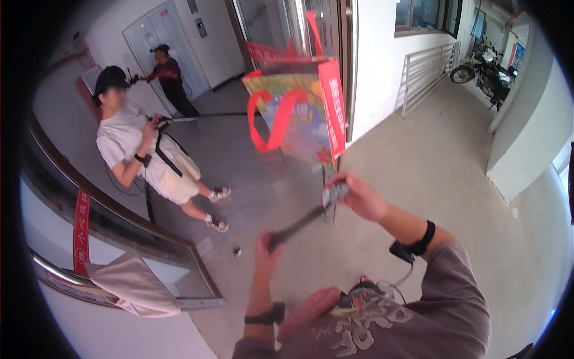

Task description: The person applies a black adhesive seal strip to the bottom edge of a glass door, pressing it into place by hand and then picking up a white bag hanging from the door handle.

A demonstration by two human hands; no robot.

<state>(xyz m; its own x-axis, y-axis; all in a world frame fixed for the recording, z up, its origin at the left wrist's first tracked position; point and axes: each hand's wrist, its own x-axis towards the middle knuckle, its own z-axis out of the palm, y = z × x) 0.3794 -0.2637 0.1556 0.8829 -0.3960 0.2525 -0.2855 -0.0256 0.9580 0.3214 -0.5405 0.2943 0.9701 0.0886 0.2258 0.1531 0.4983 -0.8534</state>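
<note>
Just below the centre of the frame, we hold a dark strip (pixel 299 226) slantwise between our two hands, above a pale floor (pixel 400 257). Our left hand (pixel 267 244) has its fingers curled narrowly around the lower end; our right hand (pixel 363 198) has its fingers pinched on a grey piece (pixel 336 192) at the upper end. Blur hides the join, and we cannot tell whether the grey piece is a roll, a clip or a wad. The step in hand, as we judge it, is drawing out or straightening the strip, which runs nearly straight from hand to hand. The next move, in our view, calls for a firm hold at both ends, with care not to knock the shopping bag (pixel 293 128) just above our right hand.

That red-trimmed bag shows at upper centre, one red handle looping down its front; what bears its weight we cannot make out. At left, a co-worker (pixel 122 134) in a light shirt and cap stands with hands near the waist, while a second person (pixel 170 75) in a dark red top stands farther back. A pale cloth (pixel 131 284) drapes over a door handle at lower left. A motorbike (pixel 485 75) stands at upper right, past a white railing (pixel 429 75).
</note>
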